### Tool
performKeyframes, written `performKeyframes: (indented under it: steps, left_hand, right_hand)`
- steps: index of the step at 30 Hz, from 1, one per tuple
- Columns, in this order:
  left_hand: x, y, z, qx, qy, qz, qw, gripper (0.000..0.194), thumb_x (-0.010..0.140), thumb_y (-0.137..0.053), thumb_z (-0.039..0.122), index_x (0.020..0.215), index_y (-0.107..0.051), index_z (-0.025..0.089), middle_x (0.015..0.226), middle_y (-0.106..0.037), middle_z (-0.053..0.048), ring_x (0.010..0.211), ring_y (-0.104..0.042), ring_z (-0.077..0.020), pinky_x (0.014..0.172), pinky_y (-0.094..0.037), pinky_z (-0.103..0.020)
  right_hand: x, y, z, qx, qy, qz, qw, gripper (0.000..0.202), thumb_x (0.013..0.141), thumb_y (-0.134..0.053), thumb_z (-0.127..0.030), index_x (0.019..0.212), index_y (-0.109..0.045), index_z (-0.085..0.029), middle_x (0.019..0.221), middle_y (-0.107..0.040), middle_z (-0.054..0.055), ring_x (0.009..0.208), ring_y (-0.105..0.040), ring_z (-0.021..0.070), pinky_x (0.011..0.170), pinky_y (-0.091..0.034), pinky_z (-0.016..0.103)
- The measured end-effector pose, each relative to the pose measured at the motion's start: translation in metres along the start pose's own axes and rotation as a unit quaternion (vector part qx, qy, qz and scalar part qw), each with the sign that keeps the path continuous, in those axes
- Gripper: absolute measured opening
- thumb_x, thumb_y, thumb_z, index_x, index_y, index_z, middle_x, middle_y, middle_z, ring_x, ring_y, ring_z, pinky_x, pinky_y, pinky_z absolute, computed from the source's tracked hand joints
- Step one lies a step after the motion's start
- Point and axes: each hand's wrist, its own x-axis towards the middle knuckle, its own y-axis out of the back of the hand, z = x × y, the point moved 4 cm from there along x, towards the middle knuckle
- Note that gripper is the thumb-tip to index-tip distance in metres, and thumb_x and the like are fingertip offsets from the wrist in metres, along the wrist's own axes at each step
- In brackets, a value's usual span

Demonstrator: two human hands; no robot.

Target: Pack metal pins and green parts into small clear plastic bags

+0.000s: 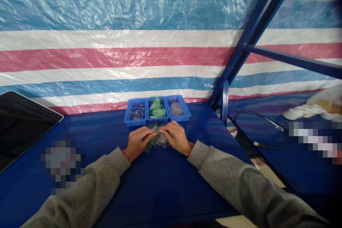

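My left hand and my right hand meet in front of three blue bins, thumbs and fingertips pinched together. Between the fingertips is a small greenish plastic bag, gripped from both sides; its exact shape is partly hidden. Below the hands lie green plastic and small clear bags, with a few thin metal pieces showing among them. The left bin contains slim metal pins. Green plastic bags fill the middle bin, and clear bags the right one.
The blue table backs onto a striped plastic sheet. A dark-screened device and a blurred-out item are at left. Right of a blue metal frame lie a cable and white items.
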Motion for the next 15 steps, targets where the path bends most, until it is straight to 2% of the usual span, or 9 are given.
performKeyframes:
  steps: [15]
  left_hand:
    - [0.0015, 0.0035, 0.0019, 0.014, 0.004, 0.041, 0.999, 0.015, 0.081, -0.058, 0.014, 0.094, -0.064, 0.018, 0.087, -0.064, -0.003, 0.08, -0.059, -0.0121, 0.073, -0.049, -0.024]
  right_hand:
    - [0.0007, 0.0004, -0.0006, 0.014, 0.006, -0.016, 1.0, 0.012, 0.088, -0.05, -0.024, 0.085, -0.061, -0.019, 0.079, -0.065, 0.004, 0.071, -0.057, 0.015, 0.072, -0.042, 0.032]
